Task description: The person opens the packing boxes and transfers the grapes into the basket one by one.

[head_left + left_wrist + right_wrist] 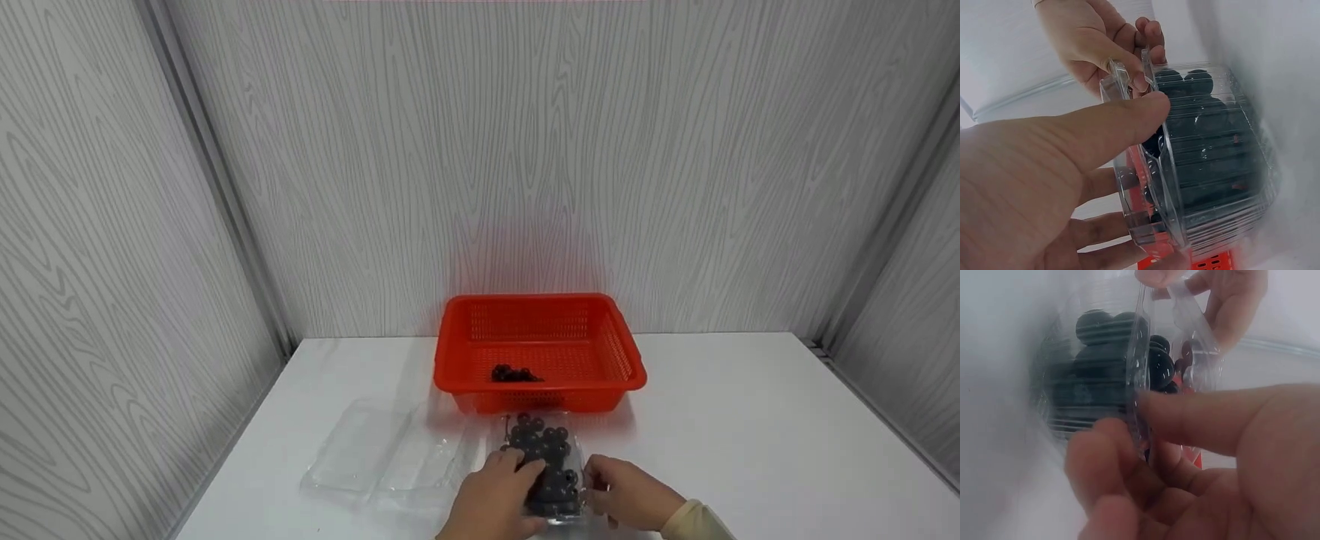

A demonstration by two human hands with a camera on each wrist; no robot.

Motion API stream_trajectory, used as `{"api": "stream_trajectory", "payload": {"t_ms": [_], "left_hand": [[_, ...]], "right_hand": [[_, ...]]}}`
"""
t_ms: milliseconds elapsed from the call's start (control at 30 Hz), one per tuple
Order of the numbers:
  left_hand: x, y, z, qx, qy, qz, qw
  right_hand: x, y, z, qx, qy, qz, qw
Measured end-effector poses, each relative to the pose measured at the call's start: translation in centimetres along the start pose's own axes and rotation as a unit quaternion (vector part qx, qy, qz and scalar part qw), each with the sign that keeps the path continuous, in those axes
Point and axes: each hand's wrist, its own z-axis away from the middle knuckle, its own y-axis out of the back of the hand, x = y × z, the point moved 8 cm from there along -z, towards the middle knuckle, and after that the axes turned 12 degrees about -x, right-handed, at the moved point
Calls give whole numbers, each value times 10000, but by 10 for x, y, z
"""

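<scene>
A clear plastic clamshell box (564, 516) with dark grapes (551, 450) inside lies at the front of the table, before the red basket. My left hand (496, 495) is over its left side. In the left wrist view, the thumb lies at the box's rim and the fingers spread across the lid (1120, 194). On the other side, my right hand (626, 491) pinches the rim between thumb and curled fingers, close-up in the right wrist view. A narrow gap shows between lid and ridged base (1224, 208).
Behind the box stands a red perforated basket (446, 382) with a small bunch of dark grapes (514, 373) near its front wall. To the left lies a clear plastic open container (352, 450) on the white table (720, 420). Wood-grain panels (525, 150) enclose the back and sides.
</scene>
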Motion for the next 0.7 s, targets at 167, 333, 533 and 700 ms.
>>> {"api": "stream_trajectory", "payload": {"t_ms": [167, 333, 533, 700], "left_hand": [[0, -2, 0, -8, 62, -26, 10000], [0, -2, -2, -86, 130, 33, 9999], [1, -1, -3, -116, 137, -53, 9998], [4, -1, -2, -86, 154, -171, 9997]], "right_hand": [[1, -1, -2, -47, -65, -1, 10000], [1, 0, -3, -60, -103, 54, 9999], [-1, 1, -3, -61, 89, 21, 9999], [-2, 1, -2, -11, 163, -29, 9999]]}}
